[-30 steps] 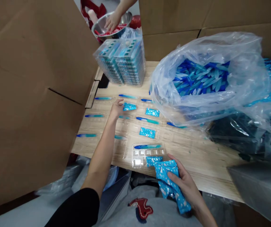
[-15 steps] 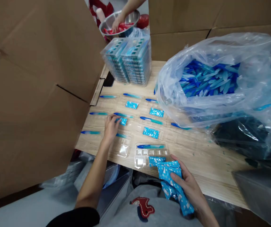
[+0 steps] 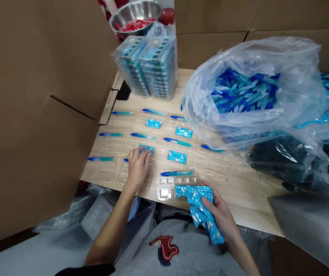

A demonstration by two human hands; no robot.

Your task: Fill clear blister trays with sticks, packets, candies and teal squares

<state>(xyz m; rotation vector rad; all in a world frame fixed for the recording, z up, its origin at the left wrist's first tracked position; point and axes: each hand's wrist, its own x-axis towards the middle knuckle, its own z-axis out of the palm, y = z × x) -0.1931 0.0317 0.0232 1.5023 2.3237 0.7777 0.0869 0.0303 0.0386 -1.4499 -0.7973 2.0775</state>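
Note:
My right hand point(image 3: 218, 212) grips a bunch of shiny blue patterned packets point(image 3: 200, 195) at the table's front edge. They overlap the lower right of a clear plastic tray point(image 3: 164, 193), which has a blue-to-teal pen-shaped stick point(image 3: 176, 173) in its top slot. Further left, my left hand point(image 3: 138, 166) hovers over the trays with fingers loosely bent and somewhat apart. Its fingertips are at the near edge of a small blue packet point(image 3: 147, 148), partly covering it; whether they touch is unclear. Another packet point(image 3: 177, 156) lies in a tray to the right.
More clear trays with sticks stand in rows on the wooden table point(image 3: 239, 184). Stacked filled packs point(image 3: 158, 73) rise at the back, before a metal bowl point(image 3: 115, 23) of red pieces. An open plastic bag point(image 3: 293, 84) of blue sticks bulges at right. Cardboard point(image 3: 38, 115) walls the left.
My left hand has drawn slightly back toward me from the small packet. The other person's arm has left the metal bowl. The whole view has shifted a little. My right hand still holds the packets.

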